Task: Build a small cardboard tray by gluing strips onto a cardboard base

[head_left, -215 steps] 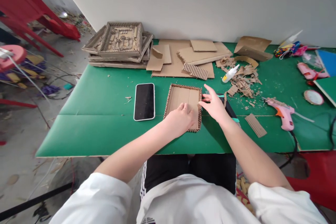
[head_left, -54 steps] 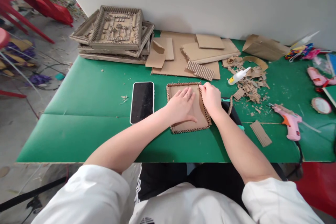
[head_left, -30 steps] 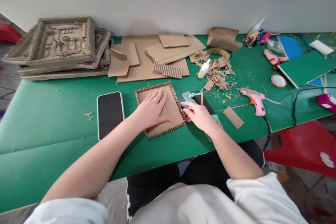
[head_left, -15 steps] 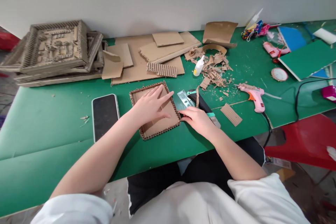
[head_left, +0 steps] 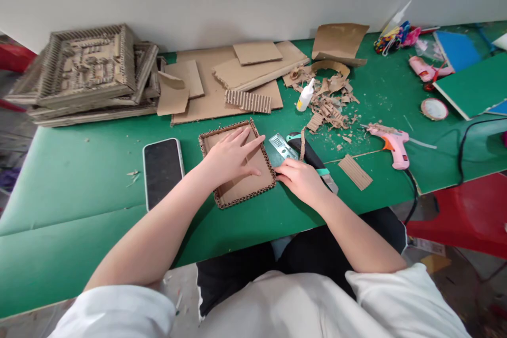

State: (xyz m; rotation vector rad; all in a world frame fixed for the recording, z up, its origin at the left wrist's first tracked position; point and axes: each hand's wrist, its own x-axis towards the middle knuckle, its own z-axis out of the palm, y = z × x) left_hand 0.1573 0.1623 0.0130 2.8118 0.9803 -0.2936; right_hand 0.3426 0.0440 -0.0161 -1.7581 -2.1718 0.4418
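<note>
Resting left hand (head_left: pixel 227 161), fingers spread, in one rectangular brown cardboard tray (head_left: pixel 242 186) on green tabletop (head_left: pixel 245 232), between one black phone (head_left: pixel 163 171) and one black-and-teal tool (head_left: pixel 311 156); touching right wall with right hand (head_left: pixel 301 178), cannot tell if pinching.

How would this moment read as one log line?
left hand: spread over cardboard tray | right hand: at tray's right edge | phone: lying left of tray

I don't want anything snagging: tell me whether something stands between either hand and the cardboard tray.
Nothing visible does. The left hand is spread over the cardboard tray; the right hand is at its right wall. The ruler and cutter lie to the right without blocking either.
</note>
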